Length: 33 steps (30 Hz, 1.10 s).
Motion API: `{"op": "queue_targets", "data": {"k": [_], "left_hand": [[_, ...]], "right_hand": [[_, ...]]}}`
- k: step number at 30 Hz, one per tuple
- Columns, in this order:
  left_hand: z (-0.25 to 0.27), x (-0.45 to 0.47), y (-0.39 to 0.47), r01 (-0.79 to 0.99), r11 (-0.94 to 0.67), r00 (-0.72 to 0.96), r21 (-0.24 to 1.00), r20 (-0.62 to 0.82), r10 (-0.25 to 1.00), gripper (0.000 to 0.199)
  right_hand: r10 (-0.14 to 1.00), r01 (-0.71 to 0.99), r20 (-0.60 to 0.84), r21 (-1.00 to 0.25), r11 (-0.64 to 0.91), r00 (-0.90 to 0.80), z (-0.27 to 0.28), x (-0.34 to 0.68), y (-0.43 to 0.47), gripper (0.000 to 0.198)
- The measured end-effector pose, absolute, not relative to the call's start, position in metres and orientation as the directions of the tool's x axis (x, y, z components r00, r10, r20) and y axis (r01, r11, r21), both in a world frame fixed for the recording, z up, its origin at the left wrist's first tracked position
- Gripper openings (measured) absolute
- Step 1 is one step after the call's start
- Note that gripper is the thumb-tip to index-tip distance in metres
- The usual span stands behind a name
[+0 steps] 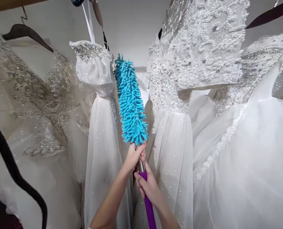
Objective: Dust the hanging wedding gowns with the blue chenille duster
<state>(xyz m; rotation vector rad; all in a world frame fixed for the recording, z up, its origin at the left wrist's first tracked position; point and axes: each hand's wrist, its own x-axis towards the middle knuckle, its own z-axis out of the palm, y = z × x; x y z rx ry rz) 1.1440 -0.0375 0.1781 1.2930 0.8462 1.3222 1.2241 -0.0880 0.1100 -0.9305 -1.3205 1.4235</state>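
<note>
A duster (131, 101) with a shaggy blue head points up and slightly left in front of hanging white dresses. My left hand (133, 156) is closed around its metal rod just under the blue head. Lower down, my right hand (149, 184) wraps the top of the purple handle, near where the rod enters it. The handle's lower end runs out of the frame. Behind the blue head, a strapless white dress (103, 127) hangs on the left and a beaded short-sleeved dress (171, 133) on the right. Whether the head touches either dress, I cannot tell.
A beige beaded gown (48, 95) hangs at the left from a dark hanger (24, 31). On the right are a pearl-covered bodice (210, 44) and a full tulle gown (255, 152). A black curved bar or cord (15, 171) crosses the lower left. Behind is a pale wall (131, 25).
</note>
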Motion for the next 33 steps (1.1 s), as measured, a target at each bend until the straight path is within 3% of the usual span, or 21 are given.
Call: {"op": "queue_targets", "data": {"k": [5, 9, 14, 19, 23, 26, 29, 33], "left_hand": [[0.144, 1.133, -0.038, -0.19, -0.141, 0.029, 0.972, 0.15, 0.988, 0.037], [0.127, 1.14, -0.034, -0.159, -0.101, 0.057, 0.982, 0.111, 0.992, 0.031], [0.172, 1.139, -0.028, -0.105, -0.151, 0.156, 0.983, 0.166, 0.974, 0.032], [0.209, 1.112, -0.025, -0.132, -0.233, 0.147, 0.963, 0.252, 0.956, 0.031], [0.183, 1.098, -0.017, -0.15, -0.177, 0.112, 0.973, 0.195, 0.974, 0.032], [0.157, 1.099, -0.011, -0.15, -0.108, 0.139, 0.983, 0.129, 0.982, 0.032], [0.153, 1.107, -0.009, -0.145, -0.087, 0.202, 0.986, 0.116, 0.972, 0.033], [0.184, 1.125, -0.017, -0.146, -0.153, 0.342, 0.977, 0.195, 0.919, 0.035]], "right_hand": [[0.917, -0.169, 0.007, -0.983, -0.066, -0.399, 0.085, 1.215, -0.088, 0.053], [0.953, -0.197, -0.023, -0.977, -0.086, -0.302, 0.067, 1.212, -0.093, 0.053], [0.98, -0.159, 0.068, -0.987, 0.038, -0.188, 0.103, 1.211, -0.087, 0.055], [0.938, -0.276, 0.16, -0.958, 0.073, -0.306, 0.14, 1.193, -0.074, 0.059], [0.896, -0.378, 0.11, -0.923, -0.068, -0.43, 0.126, 1.179, -0.072, 0.046], [0.92, -0.397, 0.077, -0.914, -0.089, -0.383, 0.104, 1.177, -0.073, 0.041], [0.954, -0.296, 0.077, -0.955, -0.014, -0.291, 0.098, 1.183, -0.076, 0.039], [0.987, -0.014, 0.129, -0.992, 0.129, -0.098, 0.125, 1.199, -0.087, 0.043]]}}
